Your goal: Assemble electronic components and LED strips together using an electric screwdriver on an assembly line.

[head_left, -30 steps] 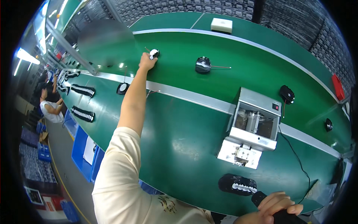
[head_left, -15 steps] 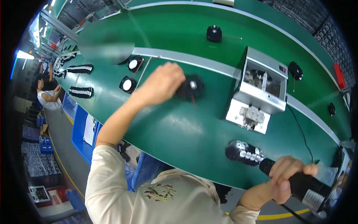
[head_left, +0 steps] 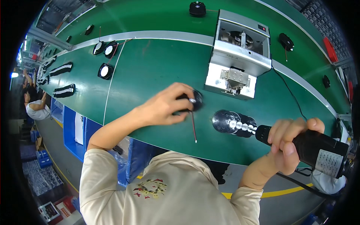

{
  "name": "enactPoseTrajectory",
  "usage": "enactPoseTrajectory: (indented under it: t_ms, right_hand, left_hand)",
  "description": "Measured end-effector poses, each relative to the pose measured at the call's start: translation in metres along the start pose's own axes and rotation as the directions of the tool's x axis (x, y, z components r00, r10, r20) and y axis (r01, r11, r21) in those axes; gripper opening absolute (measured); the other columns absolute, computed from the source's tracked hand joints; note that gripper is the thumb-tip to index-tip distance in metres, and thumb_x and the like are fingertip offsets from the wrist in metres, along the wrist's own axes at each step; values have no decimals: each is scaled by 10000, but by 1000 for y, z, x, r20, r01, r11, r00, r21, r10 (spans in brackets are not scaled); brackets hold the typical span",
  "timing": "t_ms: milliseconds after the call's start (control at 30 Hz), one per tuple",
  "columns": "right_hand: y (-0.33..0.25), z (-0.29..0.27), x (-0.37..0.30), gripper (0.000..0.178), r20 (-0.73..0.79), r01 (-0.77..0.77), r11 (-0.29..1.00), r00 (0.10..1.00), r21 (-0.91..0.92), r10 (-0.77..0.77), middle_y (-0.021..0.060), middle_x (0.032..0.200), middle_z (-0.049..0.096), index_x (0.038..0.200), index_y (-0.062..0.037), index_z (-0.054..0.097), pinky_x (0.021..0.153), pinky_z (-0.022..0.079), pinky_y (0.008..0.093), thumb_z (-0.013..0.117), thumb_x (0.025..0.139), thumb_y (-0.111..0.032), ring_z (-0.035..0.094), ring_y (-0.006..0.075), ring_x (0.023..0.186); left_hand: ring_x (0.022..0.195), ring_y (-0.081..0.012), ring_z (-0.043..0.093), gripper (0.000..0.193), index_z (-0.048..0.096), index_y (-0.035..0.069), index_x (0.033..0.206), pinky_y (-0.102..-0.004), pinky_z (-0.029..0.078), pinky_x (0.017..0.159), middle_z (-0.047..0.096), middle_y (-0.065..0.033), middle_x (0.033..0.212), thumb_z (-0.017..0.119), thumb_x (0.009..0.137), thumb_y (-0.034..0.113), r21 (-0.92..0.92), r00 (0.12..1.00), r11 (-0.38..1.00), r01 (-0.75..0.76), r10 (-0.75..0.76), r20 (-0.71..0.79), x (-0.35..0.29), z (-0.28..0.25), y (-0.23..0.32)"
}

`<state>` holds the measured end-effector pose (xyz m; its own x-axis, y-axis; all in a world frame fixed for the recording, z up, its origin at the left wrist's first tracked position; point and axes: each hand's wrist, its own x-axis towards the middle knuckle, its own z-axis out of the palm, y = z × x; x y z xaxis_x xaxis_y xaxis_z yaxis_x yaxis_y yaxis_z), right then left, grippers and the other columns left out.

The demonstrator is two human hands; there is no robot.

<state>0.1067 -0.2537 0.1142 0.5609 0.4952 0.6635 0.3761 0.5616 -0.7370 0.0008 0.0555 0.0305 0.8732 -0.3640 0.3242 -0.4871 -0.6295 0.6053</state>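
Note:
My left hand (head_left: 168, 105) is closed on a small black fan-like part (head_left: 196, 100), held just over the green bench. A thin red wire (head_left: 194, 129) trails from it toward me; the fingers hide some of the part. On the right, my right hand (head_left: 290, 142) wraps round a black corded electric screwdriver (head_left: 318, 148) with a pale label. The tool's narrow nose points left at a row of overlapping black discs with white centres (head_left: 234, 123) on the bench. Whether its tip touches them I cannot tell.
A silver bench machine (head_left: 240, 56) stands beyond my hands, its cable (head_left: 290, 90) running right. Similar black parts with white centres (head_left: 105, 71) lie at left, near stacked black rows (head_left: 64, 90). More sit on the far green belt (head_left: 150, 22). Blue bins (head_left: 75, 127) stand below the bench edge.
My left hand has brought the black part nearer to me and to the right. The view has shifted. My right hand still holds the screwdriver by the discs.

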Motion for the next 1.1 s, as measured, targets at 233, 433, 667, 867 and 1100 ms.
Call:
enactPoseTrajectory:
  t_ms: [233,433,667,867,1100]
  right_hand:
    - [-4,-2,2,637,99,-39,999,994,13,37,84,715,560,1354,-66,342,558,502,365,608,798,94,567,199,549]
    - [-5,-2,5,634,139,-57,998,989,-4,57,81,712,561,1351,-82,342,560,502,365,631,809,76,569,200,557]
    - [-7,5,11,678,50,-54,998,997,11,53,56,668,555,1393,-130,291,545,499,367,673,842,-27,559,183,517]
    - [22,42,48,571,-189,35,999,981,-13,-36,21,718,440,1426,-89,346,571,407,320,556,896,-112,451,127,545]
    - [57,52,76,427,-262,8,981,963,-196,-60,30,717,446,1281,-43,449,532,404,321,525,861,-66,420,122,518]
  left_hand:
    - [1210,-380,538,292,737,73,1010,-428,526,932,562,-138,1220,740,724,10,-219,972,948,-232,237,-5,29,52,22]
    - [1214,-357,521,322,719,97,1031,-436,518,928,558,-114,1199,712,718,27,-160,975,962,-220,224,6,36,59,23]
    - [1186,-342,530,220,688,106,947,-459,480,960,558,-100,1156,737,735,75,-169,981,967,-189,195,17,40,67,24]
    - [1075,-325,559,178,656,123,896,-453,474,896,562,-99,1147,744,741,116,-177,976,960,-216,217,-19,37,74,17]
    - [1091,-325,558,182,665,128,889,-445,456,922,571,-93,1131,741,725,102,-172,974,959,-226,220,-57,25,68,12]
